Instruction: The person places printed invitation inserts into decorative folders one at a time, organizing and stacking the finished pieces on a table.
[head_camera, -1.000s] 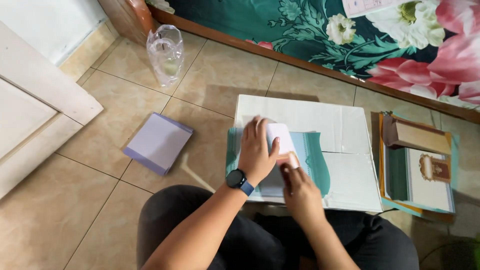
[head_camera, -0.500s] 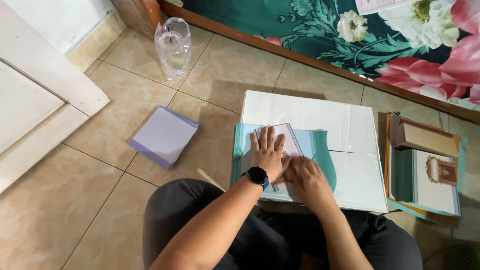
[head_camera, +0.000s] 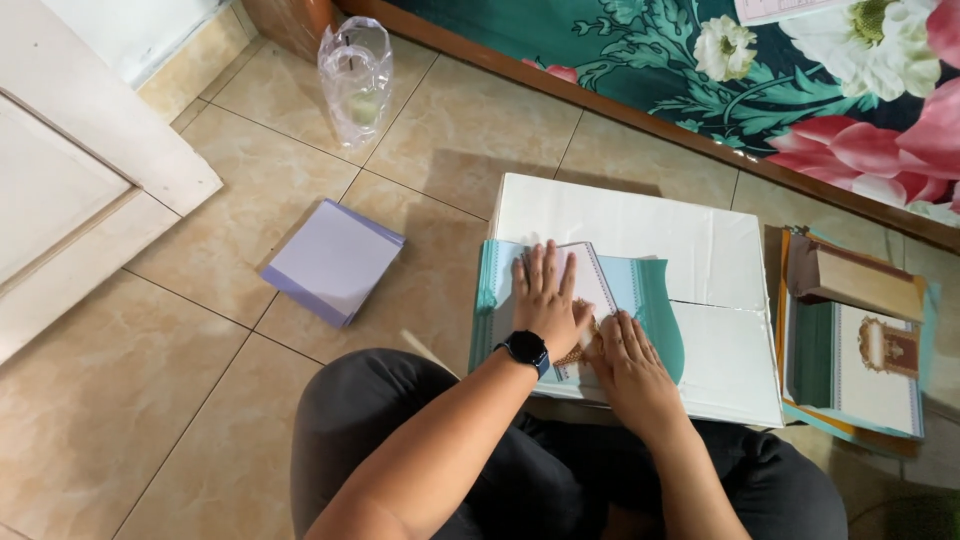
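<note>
The person wears dark charcoal trousers (head_camera: 420, 440) that cover both legs. The forearms are bare, with no sleeves showing. On the left wrist sits a black watch (head_camera: 527, 349) with a round dark face and a black strap. The left hand (head_camera: 547, 300) and the right hand (head_camera: 630, 365) are bare, without gloves or rings.
</note>
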